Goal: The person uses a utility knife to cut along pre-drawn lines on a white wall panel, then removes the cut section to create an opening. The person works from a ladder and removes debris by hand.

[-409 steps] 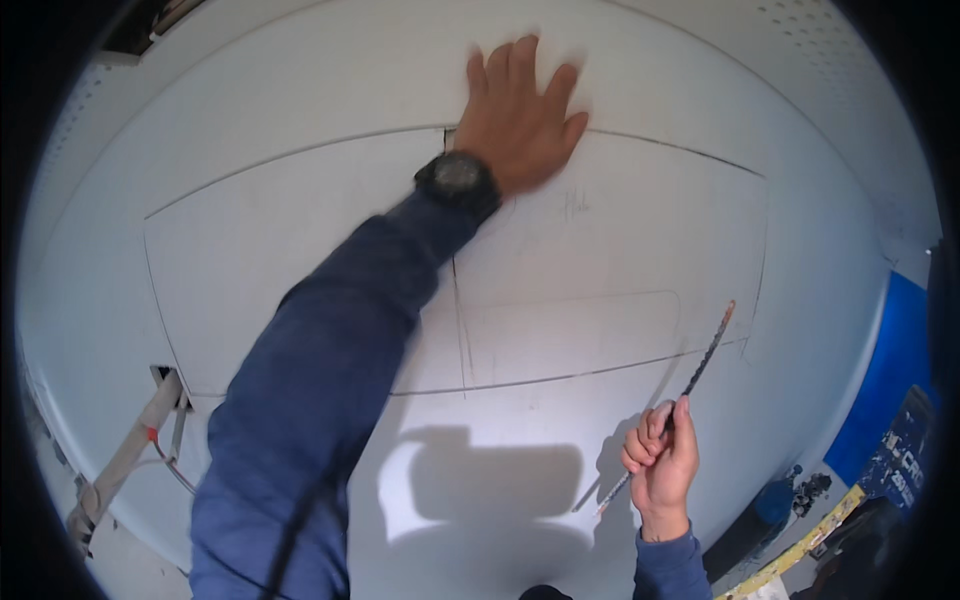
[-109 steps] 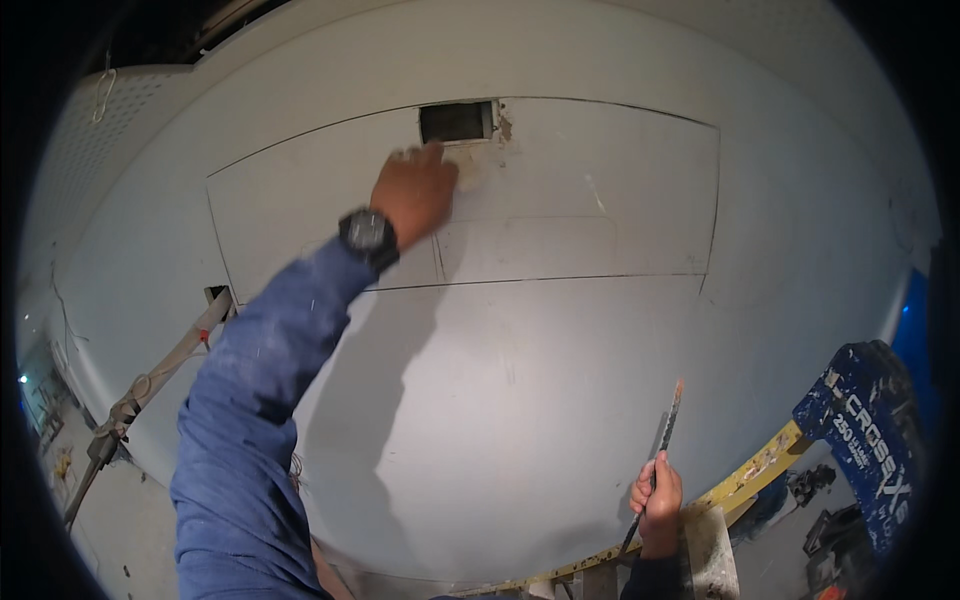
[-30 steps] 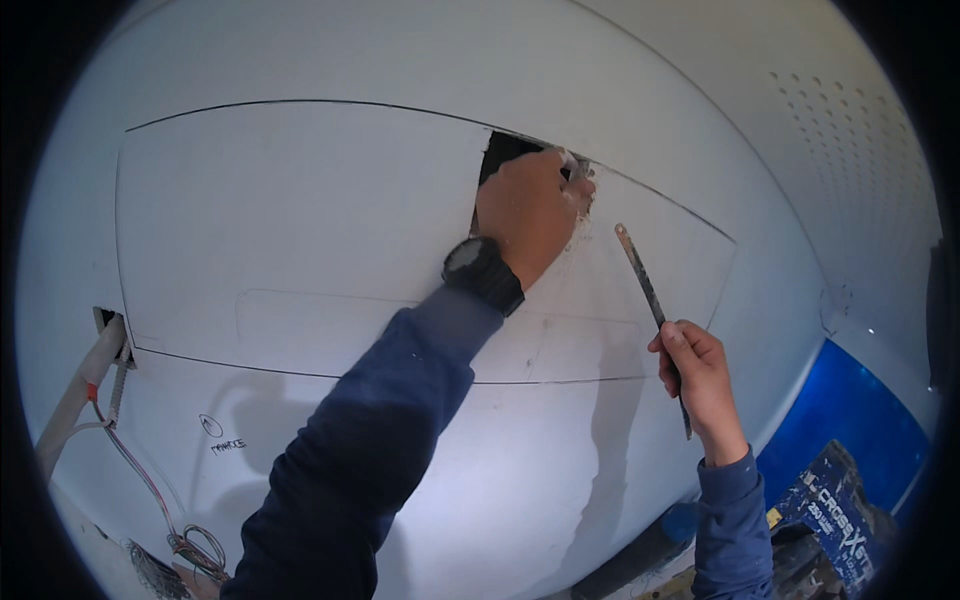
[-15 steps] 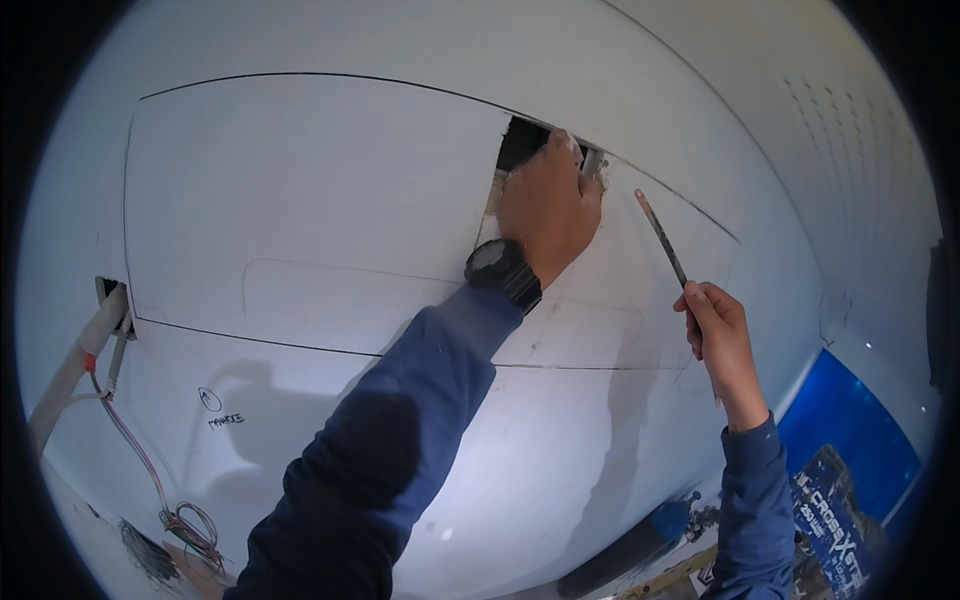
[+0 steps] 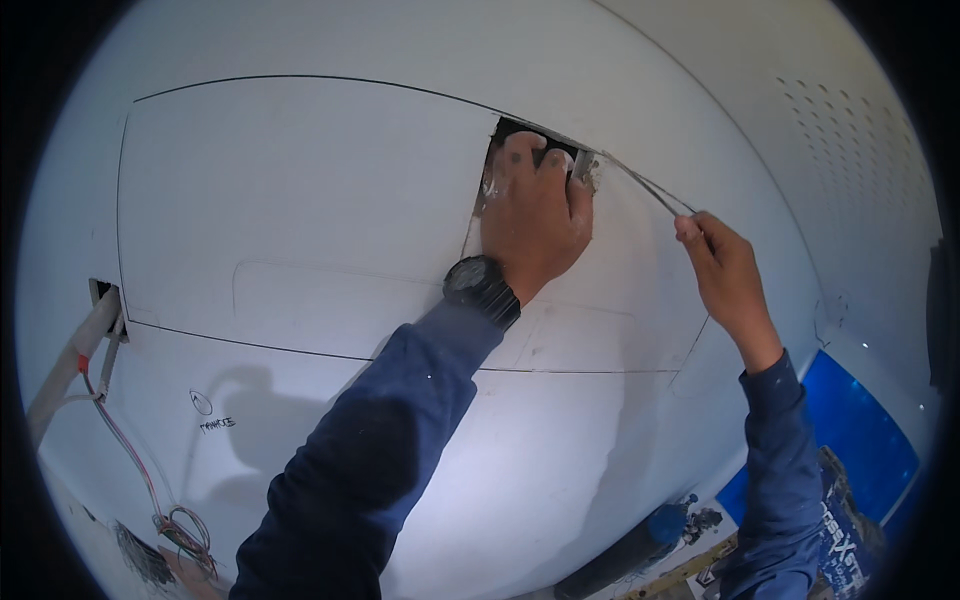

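In the head view, the right hand (image 5: 730,270) pinches a thin blade (image 5: 643,183), its long axis slanting up-left to the upper seam beside the opening (image 5: 508,126), where the left hand (image 5: 535,215), nearer the tip, curls its fingers inside, grip unclear.

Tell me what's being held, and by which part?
The right hand holds a thin strip-like tool by the part farther from the opening. The left hand is partly in that opening; whether it holds anything cannot be told.
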Tool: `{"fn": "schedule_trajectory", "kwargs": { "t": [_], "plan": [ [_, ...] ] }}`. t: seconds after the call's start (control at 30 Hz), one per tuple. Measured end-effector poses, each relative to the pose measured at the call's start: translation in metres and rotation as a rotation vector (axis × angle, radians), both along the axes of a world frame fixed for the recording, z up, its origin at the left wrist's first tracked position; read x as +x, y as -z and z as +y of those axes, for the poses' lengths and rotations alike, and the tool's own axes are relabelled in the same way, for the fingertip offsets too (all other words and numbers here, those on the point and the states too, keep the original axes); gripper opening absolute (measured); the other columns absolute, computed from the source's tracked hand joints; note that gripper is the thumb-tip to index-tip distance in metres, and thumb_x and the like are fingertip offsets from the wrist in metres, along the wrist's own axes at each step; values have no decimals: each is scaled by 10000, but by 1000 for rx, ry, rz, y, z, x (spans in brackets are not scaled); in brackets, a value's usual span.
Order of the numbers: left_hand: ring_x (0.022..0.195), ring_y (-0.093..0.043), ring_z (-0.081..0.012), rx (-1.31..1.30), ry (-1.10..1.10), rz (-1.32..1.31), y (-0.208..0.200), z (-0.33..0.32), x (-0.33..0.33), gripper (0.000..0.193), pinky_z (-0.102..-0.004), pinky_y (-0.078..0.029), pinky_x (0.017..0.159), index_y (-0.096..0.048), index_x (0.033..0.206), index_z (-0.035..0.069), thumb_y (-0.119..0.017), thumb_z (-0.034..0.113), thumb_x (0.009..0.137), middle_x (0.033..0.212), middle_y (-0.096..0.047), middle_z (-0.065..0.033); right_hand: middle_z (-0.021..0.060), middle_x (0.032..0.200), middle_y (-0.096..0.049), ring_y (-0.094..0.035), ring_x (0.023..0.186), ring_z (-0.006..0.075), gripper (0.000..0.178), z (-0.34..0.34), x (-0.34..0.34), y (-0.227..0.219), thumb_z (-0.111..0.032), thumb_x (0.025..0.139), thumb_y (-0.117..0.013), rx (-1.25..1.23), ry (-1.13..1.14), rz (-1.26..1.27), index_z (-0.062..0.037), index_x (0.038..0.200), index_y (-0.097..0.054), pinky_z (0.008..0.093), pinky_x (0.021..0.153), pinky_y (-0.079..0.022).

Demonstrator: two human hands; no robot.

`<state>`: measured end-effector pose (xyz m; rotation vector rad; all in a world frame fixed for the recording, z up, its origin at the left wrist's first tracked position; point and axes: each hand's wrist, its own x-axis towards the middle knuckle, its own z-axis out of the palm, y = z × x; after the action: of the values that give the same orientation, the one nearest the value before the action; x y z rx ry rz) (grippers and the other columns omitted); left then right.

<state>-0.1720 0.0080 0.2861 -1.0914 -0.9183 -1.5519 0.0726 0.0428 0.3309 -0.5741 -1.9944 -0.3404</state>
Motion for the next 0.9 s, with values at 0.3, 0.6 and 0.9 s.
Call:
{"fn": "schedule_trajectory", "kwargs": {
  "t": [0.3, 0.6, 0.9],
  "plan": [
    [812, -721, -401, -377, 32, -116, -18, -9, 9, 468, -555, -456, 1062, -683, 1016, -26, -609, 436, 1042, 865, -732, -208, 138, 770, -626, -588, 702, 347, 451, -1, -15, -53, -427, 1096, -555, 345, 240, -245, -28, 934, -689, 448, 664, -472],
    [620, -713, -333, -576, 35, -84, -33, -27, -4, 563, -436, -581, 711, -714, 794, 28, -594, 514, 1052, 656, -700, -136, 121, 905, -700, -687, 809, 348, 416, 46, -35, -57, -426, 1103, -531, 470, 189, -189, -59, 1116, -725, 450, 704, -534],
    [609, -710, -317, -596, 3, -58, -30, -25, -7, 533, -419, -573, 682, -730, 780, 47, -634, 510, 1026, 657, -704, -132, 100, 946, -726, -699, 785, 343, 333, 79, -39, -51, -363, 1090, -565, 607, 193, -159, -65, 1138, -705, 432, 674, -553]
  ]
}}
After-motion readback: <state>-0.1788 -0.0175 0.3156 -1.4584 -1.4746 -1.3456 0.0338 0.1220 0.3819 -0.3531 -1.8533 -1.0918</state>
